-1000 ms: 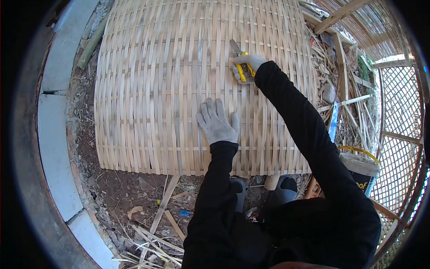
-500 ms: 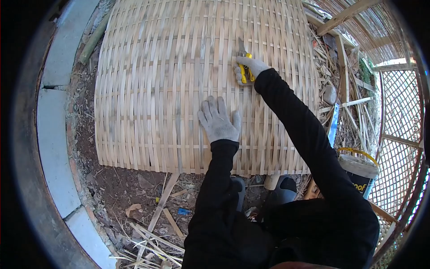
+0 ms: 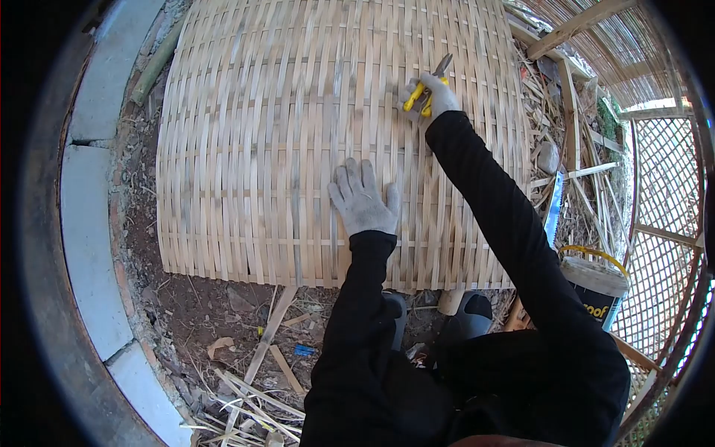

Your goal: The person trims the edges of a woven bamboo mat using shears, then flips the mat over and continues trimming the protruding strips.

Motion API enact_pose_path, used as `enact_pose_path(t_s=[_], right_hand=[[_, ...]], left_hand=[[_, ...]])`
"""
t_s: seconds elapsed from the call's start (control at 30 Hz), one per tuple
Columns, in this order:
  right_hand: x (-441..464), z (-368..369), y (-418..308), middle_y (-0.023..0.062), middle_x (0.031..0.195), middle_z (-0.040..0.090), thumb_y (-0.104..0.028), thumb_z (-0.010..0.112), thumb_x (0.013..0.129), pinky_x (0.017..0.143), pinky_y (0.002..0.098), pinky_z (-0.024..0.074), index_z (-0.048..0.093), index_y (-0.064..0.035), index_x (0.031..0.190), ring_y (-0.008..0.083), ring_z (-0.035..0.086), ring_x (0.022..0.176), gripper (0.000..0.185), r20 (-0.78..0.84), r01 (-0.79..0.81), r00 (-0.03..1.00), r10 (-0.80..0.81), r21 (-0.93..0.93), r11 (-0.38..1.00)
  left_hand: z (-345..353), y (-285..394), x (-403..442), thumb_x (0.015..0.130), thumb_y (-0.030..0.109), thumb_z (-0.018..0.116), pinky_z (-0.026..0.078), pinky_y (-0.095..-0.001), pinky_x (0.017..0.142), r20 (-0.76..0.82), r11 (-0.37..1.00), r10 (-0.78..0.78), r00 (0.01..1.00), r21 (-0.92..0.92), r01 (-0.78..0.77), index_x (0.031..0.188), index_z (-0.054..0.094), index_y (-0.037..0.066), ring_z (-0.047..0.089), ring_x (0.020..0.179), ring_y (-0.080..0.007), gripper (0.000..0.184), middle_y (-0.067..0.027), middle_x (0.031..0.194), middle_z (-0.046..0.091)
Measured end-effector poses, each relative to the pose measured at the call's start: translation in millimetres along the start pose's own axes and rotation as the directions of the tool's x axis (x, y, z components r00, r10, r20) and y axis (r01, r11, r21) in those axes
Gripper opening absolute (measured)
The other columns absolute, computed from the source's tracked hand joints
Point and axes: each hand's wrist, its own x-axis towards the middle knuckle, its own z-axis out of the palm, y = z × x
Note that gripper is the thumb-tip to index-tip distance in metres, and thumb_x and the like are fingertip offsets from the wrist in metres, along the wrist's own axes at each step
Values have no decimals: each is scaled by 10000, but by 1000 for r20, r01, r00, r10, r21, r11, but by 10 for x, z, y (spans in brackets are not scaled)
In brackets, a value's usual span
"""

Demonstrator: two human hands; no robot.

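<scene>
A large woven panel of pale flat strips [image 3: 246, 149] fills the upper middle of the view. My left hand [image 3: 364, 201], in a light grey glove, lies on it near the lower middle with its fingers spread and nothing in it. Farther up and to the right, my right hand [image 3: 434, 97], gloved too, grips yellow-handled pruning shears [image 3: 415, 97]. Their dark blades point up and to the right over the panel. Whether the blade tips touch the panel I cannot tell.
Pale concrete blocks [image 3: 97, 246] edge the left side. A blue saw [image 3: 554, 208] and a bucket [image 3: 596, 277] with a yellow handle are at the right, near a wooden lattice [image 3: 666, 171]. Loose strips [image 3: 257, 402] lie on the ground at the bottom.
The shears in my right hand have turned, their blades swinging from up-left to up-right, and that hand has shifted slightly up and right. My left hand has stayed on the panel.
</scene>
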Motion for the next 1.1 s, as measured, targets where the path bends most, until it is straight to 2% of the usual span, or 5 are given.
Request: enact_pose_path(t_s=[0.1, 0.27, 0.67, 0.77, 1.1], right_hand=[[-43, -32, -89, 122, 819, 654, -213, 597, 984, 612, 426, 579, 598, -42, 992, 275, 667, 671, 171, 152, -58, 982, 110, -309, 949], [-59, 41, -109, 118, 790, 684, -328, 556, 1023, 542, 407, 593, 601, -43, 973, 268, 683, 607, 293, 87, -282, 885, 458, -682, 675], [-6, 215, -337, 90, 789, 673, -361, 700, 948, 575, 376, 600, 581, -89, 1040, 224, 679, 620, 310, -70, -327, 907, 414, -737, 591], [-141, 293, -396, 74, 790, 675, -372, 717, 939, 593, 364, 602, 607, -90, 976, 205, 683, 640, 305, -216, -295, 954, 208, -802, 520], [57, 287, -437, 35, 774, 682, -426, 643, 943, 589, 327, 583, 674, -98, 897, 174, 672, 632, 332, -207, -312, 926, 316, -889, 334]], left_hand=[[-5, 16, 4, 928, 453, 582, 212, -547, 1188, -12, 1000, 3, 1000, -11, -3, 1425, 483, 48, 353, 1416, -387, 649, -213, 1508, 434], [-9, 19, 7, 919, 443, 592, 214, -546, 1187, -13, 1000, 9, 1000, -3, -9, 1415, 484, 44, 354, 1409, -390, 646, -215, 1502, 435], [1, 5, 19, 897, 434, 622, 251, -531, 1158, -68, 1000, 26, 997, -5, -27, 1361, 497, 43, 372, 1373, -371, 619, -198, 1442, 457], [-16, -3, 16, 893, 436, 626, 259, -527, 1149, -61, 1000, 26, 998, 1, -26, 1358, 494, 47, 370, 1373, -366, 620, -191, 1438, 455], [-31, -1, 24, 917, 474, 576, 215, -540, 1182, 30, 1000, -3, 1000, -12, 3, 1428, 490, 67, 351, 1419, -371, 659, -189, 1511, 428]])
